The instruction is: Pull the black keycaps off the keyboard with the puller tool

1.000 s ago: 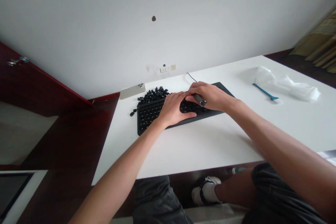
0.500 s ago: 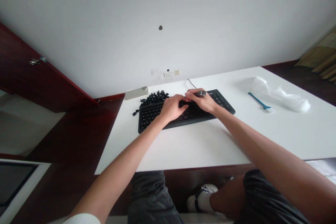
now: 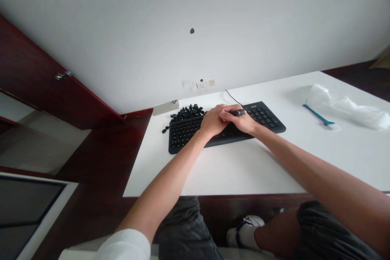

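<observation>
A black computer keyboard lies on the white table, with its cable running toward the wall. My left hand rests on the middle of the keys, its fingertips against my right hand. My right hand sits just beside it on the keyboard, with its fingers closed around a dark cylindrical tool. The tool's tip is hidden by my fingers. Left of my hands, a heap of loose black keycaps lies against the keyboard's far edge.
A pale phone lies beyond the keycaps at the table's back edge. To the right are a blue plastic brush and crumpled clear plastic wrap. Dark red cabinets stand left of the table.
My hands have drawn closer together, and my left hand now touches my right. The whole scene has shifted right in view as my head turned, and the tool stays in my right hand.
</observation>
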